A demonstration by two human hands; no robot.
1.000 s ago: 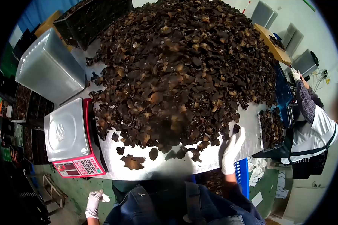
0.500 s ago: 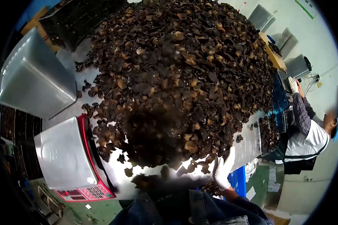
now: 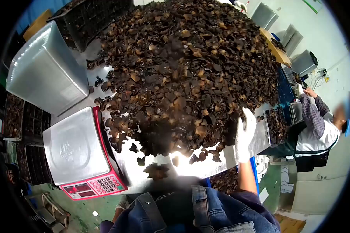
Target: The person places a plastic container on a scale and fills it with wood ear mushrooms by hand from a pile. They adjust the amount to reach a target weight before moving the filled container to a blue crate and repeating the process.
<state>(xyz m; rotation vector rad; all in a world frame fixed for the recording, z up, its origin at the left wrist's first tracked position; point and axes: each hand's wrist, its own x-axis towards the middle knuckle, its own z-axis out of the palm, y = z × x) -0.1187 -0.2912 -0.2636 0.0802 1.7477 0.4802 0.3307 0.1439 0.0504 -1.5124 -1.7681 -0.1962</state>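
Head: right hand (image 3: 245, 138) beside fungus pile (image 3: 190, 73); left hand (image 3: 123, 202) near overalls (image 3: 225, 209).

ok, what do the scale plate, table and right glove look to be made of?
Scale plate: probably stainless steel, satin finish; grey metallic sheen with a faint ring outline.
Table: likely bare sheet metal, smooth; silvery, with bright glare where it shows.
Right glove: white and flexible, follows the fingers; rubber or knit fabric, too overexposed to tell.
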